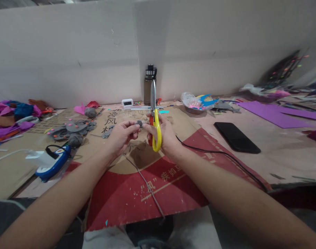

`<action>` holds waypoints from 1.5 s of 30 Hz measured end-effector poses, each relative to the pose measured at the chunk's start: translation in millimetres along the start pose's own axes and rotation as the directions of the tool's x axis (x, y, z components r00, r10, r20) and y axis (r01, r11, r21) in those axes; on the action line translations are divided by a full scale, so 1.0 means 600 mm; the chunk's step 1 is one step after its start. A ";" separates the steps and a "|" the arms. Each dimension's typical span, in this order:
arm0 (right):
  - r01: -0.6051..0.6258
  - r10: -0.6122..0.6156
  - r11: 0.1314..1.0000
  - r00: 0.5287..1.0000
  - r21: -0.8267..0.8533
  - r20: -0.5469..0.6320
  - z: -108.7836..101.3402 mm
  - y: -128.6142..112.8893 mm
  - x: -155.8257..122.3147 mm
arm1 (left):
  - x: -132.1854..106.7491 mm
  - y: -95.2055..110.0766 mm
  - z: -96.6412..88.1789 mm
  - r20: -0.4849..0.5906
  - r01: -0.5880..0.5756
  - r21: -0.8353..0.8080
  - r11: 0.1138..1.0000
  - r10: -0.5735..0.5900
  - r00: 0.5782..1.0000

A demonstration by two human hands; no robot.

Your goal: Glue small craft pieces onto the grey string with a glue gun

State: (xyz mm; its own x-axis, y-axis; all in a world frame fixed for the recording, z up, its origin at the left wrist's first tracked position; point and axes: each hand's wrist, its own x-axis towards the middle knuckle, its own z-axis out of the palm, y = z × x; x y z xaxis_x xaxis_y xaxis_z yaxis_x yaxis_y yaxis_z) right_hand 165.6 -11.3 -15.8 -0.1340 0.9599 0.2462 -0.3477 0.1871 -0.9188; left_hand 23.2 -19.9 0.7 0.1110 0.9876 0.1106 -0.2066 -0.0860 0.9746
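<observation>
Between the thumb and fingers of my left hand (126,133) is a small dark grey fuzzy piece (139,123), which looks like a bit of yarn or felt. My right hand (166,133) holds scissors (157,133) with one yellow and one red handle; the blades point up and look closed. Fingertips of the right hand reach to the grey piece as well. A strand of grey yarn (144,180) trails over the red and brown cardboard (116,200) below my hands. Grey fuzzy scraps (107,132) lie just left of my left hand.
Grey pieces with pink dots (72,128), a blue and white power strip (54,162) and coloured material (15,114) lie left. A bottle (149,86) and small white clock (127,103) stand behind. Rightward are a phone (237,137), black cable (220,151), purple sheets (271,114) and a bowl (195,110).
</observation>
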 end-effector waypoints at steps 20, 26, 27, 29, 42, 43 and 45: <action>0.045 -0.046 0.999 0.998 0.019 0.053 -0.007 0.000 0.006 | 0.004 -0.002 -0.011 0.059 -0.054 0.155 0.986 0.045 0.997; 0.068 -0.067 0.998 0.995 -0.010 0.068 -0.009 0.004 0.007 | 0.005 -0.004 -0.014 0.077 -0.063 0.182 0.981 0.050 0.996; 0.070 -0.069 0.997 0.995 -0.020 0.072 -0.009 0.003 0.007 | 0.005 -0.004 -0.014 0.078 -0.066 0.185 0.981 0.053 0.996; 0.065 -0.063 0.997 0.995 -0.037 0.071 -0.009 0.000 0.005 | 0.004 -0.004 -0.013 0.077 -0.063 0.170 0.983 0.051 0.996; 0.075 -0.069 0.994 0.995 -0.079 0.070 -0.004 -0.002 0.002 | 0.001 -0.003 -0.008 0.020 -0.062 0.213 0.975 0.059 0.998; 0.071 -0.066 0.994 0.995 -0.080 0.070 -0.003 -0.002 0.001 | 0.001 -0.003 -0.008 0.016 -0.063 0.220 0.974 0.061 0.998; 0.066 -0.061 0.995 0.996 -0.077 0.067 -0.001 -0.003 0.000 | 0.002 -0.002 -0.009 0.010 -0.054 0.217 0.975 0.053 0.999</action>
State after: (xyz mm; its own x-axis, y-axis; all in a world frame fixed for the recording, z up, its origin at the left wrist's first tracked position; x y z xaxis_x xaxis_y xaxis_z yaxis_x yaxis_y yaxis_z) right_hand 166.9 -11.3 -14.0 -0.1745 0.9307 0.3214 -0.2835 0.2651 -0.9216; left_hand 18.6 -18.2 -1.3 0.1100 0.9803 0.1639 0.0036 -0.1653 0.9862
